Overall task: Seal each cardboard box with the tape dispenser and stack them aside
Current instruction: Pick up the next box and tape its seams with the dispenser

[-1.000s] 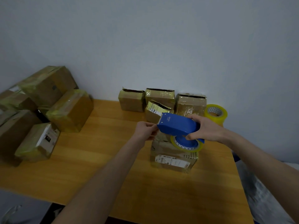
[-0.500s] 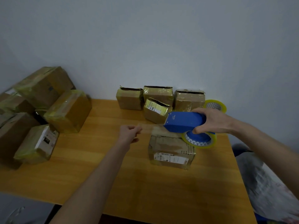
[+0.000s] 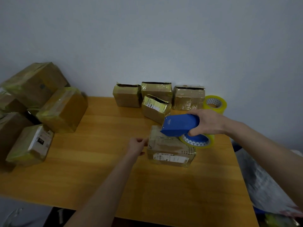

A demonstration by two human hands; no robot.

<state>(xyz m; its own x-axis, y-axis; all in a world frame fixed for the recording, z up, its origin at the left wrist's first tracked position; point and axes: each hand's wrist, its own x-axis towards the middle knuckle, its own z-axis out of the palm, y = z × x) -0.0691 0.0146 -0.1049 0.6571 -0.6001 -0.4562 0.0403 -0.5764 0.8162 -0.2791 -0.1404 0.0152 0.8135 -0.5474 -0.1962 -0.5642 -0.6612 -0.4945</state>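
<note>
Our left hand (image 3: pixel 136 145) dropped to the box's (image 3: pixel 170 149) 9 o'clock edge, pinching the tape end (image 3: pixel 148 140); right hand (image 3: pixel 208 123) clamps the dispenser (image 3: pixel 180 126), so sealing's starting.

Wooden table (image 3: pixel 98 169) is holding plenty: a labelled cardboard box (image 3: pixel 170 149) is sitting mid-table, three open-topped boxes (image 3: pixel 156 92) are lining the back wall with a fourth box (image 3: pixel 155 108) tilting in front, a yellow tape roll (image 3: pixel 215 104) is sitting just beside them, and taped boxes (image 3: pixel 62 110) are piling up at the left.

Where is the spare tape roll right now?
In the head view, the spare tape roll sits at the back right of the table, by the wall, just right of the rightmost back box.
</note>
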